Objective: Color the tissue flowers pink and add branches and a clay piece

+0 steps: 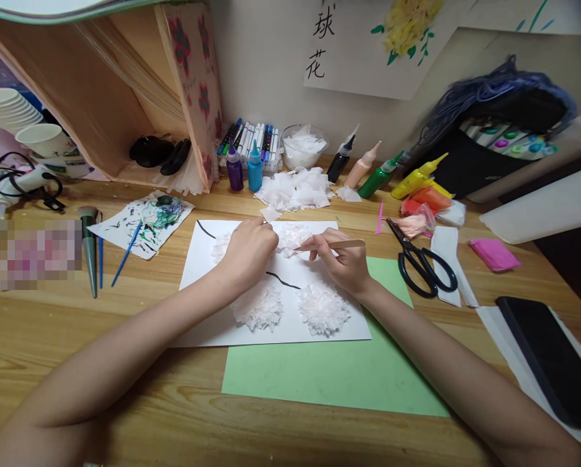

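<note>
A white paper sheet (203, 331) lies in front of me with several fluffy pale tissue-paper flowers on it and dark curved lines. My right hand (342, 263) grips a slim wooden stick (346, 244), its pointed end at the edge of the upper tissue-paper flower (293, 237). My left hand (254, 251) is closed over the upper part of the sheet, left of that flower. Its fingertips are turned away, so what they pinch, if anything, is hidden. Nearer to me on the sheet are the lower right flower (323, 309) and the lower left flower (261, 308).
Under the sheet lies green paper (320, 376). Behind it are a pile of white tissue pieces (295, 190), a glass bowl (305, 146) and several paint bottles (255, 170). Black scissors (419, 263) and a phone (548, 357) lie right; brushes (90, 253) lie left.
</note>
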The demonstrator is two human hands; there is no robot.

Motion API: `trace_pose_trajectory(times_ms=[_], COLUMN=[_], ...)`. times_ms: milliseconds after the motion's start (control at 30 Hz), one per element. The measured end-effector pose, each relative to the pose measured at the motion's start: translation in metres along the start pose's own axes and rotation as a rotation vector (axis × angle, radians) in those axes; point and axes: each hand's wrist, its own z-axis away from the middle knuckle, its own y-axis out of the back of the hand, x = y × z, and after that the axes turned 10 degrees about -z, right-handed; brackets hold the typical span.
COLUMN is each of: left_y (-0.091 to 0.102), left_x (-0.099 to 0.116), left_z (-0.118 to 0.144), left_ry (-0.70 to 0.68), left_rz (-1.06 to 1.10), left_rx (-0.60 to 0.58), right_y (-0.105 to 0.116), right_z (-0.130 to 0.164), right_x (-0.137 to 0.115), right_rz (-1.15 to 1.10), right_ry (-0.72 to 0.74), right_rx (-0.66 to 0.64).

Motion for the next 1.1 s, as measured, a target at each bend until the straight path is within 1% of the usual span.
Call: trace_pose_trajectory(times_ms=[133, 400, 500, 567, 633, 700, 800, 833, 933, 1033, 1100], left_y=[0.0, 0.005, 0.005, 0.004, 0.004, 0.004, 0.004, 0.004, 0.005, 0.005, 0.006], left_x=[0.0, 0.003, 0.003, 0.002, 0.002, 0.002, 0.003, 0.003, 0.003, 0.003, 0.003], left_z=[0.0, 0.0, 0.0, 0.0, 0.0, 0.0, 0.001, 0.001, 0.001, 0.001, 0.001], left_ry=[-0.002, -0.012, -0.011, -0.018, -0.021, -0.021, -0.023, -0.025, -0.021, -0.01, -0.014], left_rz=[-0.016, -0.025, -0.023, -0.022, -0.023, -0.024, -0.024, -0.024, -0.022, -0.018, -0.017], left_rx=[0.0, -0.054, -0.052, -0.048, -0.046, -0.046, -0.052, -0.053, -0.053, -0.066, -0.071], right_y=[-0.001, -0.007, -0.011, -0.013, -0.013, -0.011, -0.006, -0.005, -0.004, -0.005, -0.006], right_z=[0.0, -0.004, -0.007, -0.008, -0.007, -0.005, 0.0, 0.002, 0.003, 0.001, 0.001], right_x=[0.004, 0.004, 0.002, 0.001, 0.001, 0.0, -0.001, -0.002, -0.002, -0.001, 0.0], right_rz=[0.034, 0.091, 0.117, 0.095, 0.061, 0.034, 0.001, -0.002, 0.012, 0.028, 0.05], right_ry=[0.034, 0.116, 0.088, 0.039, 0.025, 0.053, 0.152, 0.195, 0.302, 0.333, 0.344], right_rx=[-0.012, -0.04, -0.015, 0.011, 0.035, 0.071, 0.107, 0.095, 0.005, -0.056, -0.072])
